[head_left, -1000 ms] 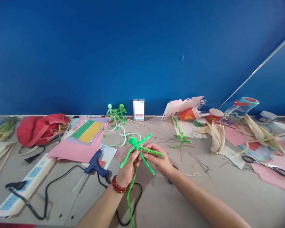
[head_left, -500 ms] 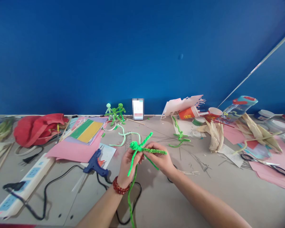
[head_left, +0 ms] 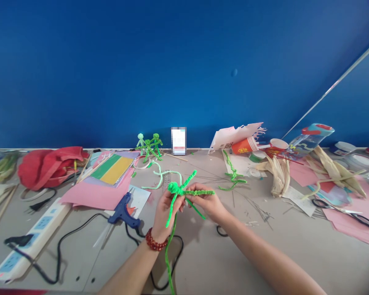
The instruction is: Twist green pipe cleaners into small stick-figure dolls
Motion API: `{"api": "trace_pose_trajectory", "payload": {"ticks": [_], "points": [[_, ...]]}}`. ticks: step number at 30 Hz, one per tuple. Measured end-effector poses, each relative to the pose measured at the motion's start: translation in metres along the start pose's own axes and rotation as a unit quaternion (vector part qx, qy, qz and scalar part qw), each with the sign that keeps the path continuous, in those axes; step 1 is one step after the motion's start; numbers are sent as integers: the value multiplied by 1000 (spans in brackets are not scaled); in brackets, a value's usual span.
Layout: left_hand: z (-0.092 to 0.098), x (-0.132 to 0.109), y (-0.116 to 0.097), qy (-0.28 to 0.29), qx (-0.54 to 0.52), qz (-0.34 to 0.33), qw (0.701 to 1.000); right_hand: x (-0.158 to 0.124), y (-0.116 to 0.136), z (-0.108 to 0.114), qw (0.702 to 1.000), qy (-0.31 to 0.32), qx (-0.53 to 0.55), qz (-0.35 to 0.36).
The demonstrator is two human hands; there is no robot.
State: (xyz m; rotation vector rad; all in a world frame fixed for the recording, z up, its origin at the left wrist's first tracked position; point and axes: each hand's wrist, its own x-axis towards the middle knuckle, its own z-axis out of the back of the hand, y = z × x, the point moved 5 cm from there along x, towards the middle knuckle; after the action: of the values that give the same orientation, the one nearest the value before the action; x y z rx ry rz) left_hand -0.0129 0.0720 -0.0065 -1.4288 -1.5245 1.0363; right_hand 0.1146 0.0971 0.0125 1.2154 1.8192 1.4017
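Between my hands is a bright green pipe-cleaner figure (head_left: 178, 190) with a coiled round head and twisted limbs. My left hand (head_left: 165, 211) is closed around its body just below the head, and a long loose pipe cleaner (head_left: 168, 255) trails down past my wrist. My right hand (head_left: 207, 201) pinches the figure near the base of its legs; one leg points right and the other slants down. The fingertips of both hands almost meet, and what lies between them is partly hidden. Three small finished figures (head_left: 149, 146) stand at the back by the wall.
A blue glue gun (head_left: 125, 213) lies left of my hands, its cord near a white power strip (head_left: 33, 241). Pale green pipe cleaners (head_left: 160, 175) lie ahead. At right are scissors (head_left: 346, 211), thin wires (head_left: 260, 205) and a red paper cup (head_left: 244, 146). A phone (head_left: 178, 141) stands upright behind.
My right hand has shifted slightly left, and the right-pointing leg has moved a little with it. A black scissor-like loop beside my right wrist shows more. Both hands keep their hold.
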Motion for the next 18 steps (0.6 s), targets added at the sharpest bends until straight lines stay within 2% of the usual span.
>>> {"api": "trace_pose_trajectory", "payload": {"ticks": [5,9,14,18], "points": [[-1,1,-4,-13,-4,22,1000,2,0,0,998,26,32,-39],[-2,0,-8,5,1,25,1000,2,8,-3,996,48,39,-64],[-1,-1,-9,27,54,-26,998,1,11,-1,993,37,39,-104],[-2,-2,-11,38,84,-59,994,0,4,3,984,42,81,-150]]}}
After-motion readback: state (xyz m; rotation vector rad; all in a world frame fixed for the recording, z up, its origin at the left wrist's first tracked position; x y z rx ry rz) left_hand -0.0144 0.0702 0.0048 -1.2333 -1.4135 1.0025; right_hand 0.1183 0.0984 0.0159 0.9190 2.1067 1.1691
